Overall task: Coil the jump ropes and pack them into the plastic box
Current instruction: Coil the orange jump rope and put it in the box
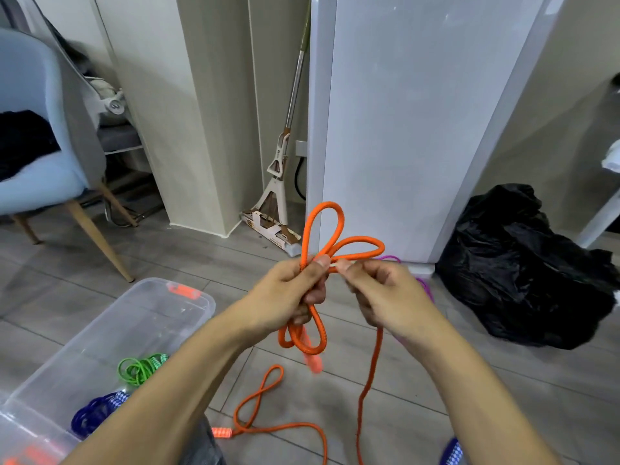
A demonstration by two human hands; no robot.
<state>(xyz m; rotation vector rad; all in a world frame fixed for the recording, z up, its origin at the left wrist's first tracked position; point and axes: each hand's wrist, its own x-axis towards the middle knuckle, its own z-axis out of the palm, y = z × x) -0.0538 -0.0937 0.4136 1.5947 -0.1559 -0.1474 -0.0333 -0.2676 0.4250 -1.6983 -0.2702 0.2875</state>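
Both hands clutch one orange rope [322,229], left hand [291,293] gripping its loops, right hand [385,297] pinching it, over two coiled ropes in the edge-cropped plastic box [141,317].

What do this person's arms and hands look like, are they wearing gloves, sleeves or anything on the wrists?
No gloves: the left hand and the right hand are both bare. Both forearms are bare too, with no sleeve reaching as far as the picture shows. I see no watch, bracelet or ring on the visible sides. The fingernails that show are short and unpainted.
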